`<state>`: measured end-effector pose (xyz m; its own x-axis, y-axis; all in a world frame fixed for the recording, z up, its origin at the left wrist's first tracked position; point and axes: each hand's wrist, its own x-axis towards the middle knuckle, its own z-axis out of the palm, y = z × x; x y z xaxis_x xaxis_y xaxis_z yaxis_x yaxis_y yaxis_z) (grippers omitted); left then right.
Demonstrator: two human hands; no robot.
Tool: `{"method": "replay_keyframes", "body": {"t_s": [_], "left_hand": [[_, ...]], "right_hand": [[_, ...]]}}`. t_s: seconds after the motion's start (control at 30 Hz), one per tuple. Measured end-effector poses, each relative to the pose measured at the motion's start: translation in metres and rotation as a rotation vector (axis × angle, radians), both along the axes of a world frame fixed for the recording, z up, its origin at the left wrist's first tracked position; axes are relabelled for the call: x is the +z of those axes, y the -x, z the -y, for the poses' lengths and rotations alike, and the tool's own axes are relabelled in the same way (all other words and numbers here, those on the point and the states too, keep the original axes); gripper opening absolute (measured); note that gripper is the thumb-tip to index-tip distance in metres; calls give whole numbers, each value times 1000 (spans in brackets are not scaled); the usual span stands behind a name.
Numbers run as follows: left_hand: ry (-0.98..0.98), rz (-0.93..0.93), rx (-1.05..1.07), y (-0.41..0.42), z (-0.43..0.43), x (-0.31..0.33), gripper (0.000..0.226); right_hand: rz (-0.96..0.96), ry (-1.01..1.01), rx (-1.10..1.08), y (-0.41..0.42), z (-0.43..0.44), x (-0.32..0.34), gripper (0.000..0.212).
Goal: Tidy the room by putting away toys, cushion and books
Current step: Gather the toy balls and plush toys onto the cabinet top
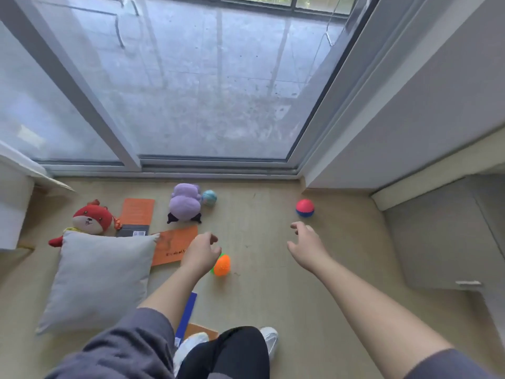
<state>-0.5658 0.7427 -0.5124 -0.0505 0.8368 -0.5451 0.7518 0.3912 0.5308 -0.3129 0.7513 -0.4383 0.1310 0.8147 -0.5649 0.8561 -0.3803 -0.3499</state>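
Orange ball (222, 265) | just beside L hand (200, 255) | fingers (211, 238) loose, empty | R hand (306, 242) spread, empty

Grey-framed sliding glass door (213, 77) fills upper frame; pale wood-look floor (273, 296) below it; grey cabinet (437, 236) at right edge.

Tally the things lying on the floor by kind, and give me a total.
Balls: 3 (teal ball, red-and-blue ball, orange spiky ball)
Plush toys: 2 (red plush, purple plush)
Cushions: 1 (grey cushion)
Books: 4 (barcode orange book, middle orange book, near orange book, blue book)
Total: 10
A green sliver behind the orange spiky ball is unclear, not counted.
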Motion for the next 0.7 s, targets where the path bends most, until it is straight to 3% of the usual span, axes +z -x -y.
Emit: {"method": "replay_keyframes", "body": {"t_s": [0.3, 0.7], "left_hand": [[226, -113, 32, -16, -34, -113, 57], [494, -261, 78, -54, -65, -305, 93]], "right_hand": [[-60, 132, 162, -3, -71, -116, 54], [-59, 265, 345, -31, -127, -345, 78]]}}
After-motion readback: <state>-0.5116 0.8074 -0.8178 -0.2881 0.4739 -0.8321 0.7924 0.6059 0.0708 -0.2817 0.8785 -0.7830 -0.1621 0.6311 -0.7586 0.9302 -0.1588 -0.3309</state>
